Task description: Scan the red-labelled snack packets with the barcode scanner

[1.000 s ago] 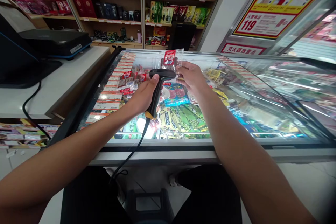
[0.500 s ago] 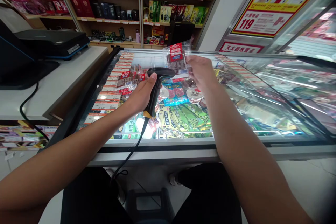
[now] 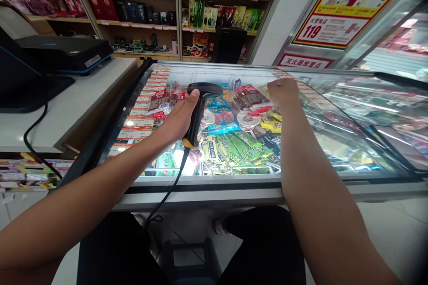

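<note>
My left hand (image 3: 183, 118) is wrapped round the handle of a black and yellow barcode scanner (image 3: 195, 118), thumb near its head. The scanner is upright above the chest freezer (image 3: 197, 198), its cable hanging down. Over the freezer's right part, my right hand (image 3: 284, 91) is closed with its fingers curled; what they hold, if anything, is hidden. Just left of that hand lies a clear packet of brown ice pops with a red label (image 3: 250, 98). Around it are a white round tub (image 3: 248, 120), green wrapped ice pops (image 3: 239, 147) and yellow packets (image 3: 270, 122).
Paper price tags (image 3: 135, 133) line the freezer's left side. A sliding glass lid (image 3: 334, 120) covers the right part. At left stands a white counter (image 3: 110, 80) with a black device (image 3: 67, 51). Shelves of boxed goods (image 3: 130, 11) are behind. A dark stool (image 3: 190, 254) is below.
The clear ice pop packet, held up in my right hand before, now lies among the goods in the freezer. My right hand has moved right and lower. The left hand and scanner stay put.
</note>
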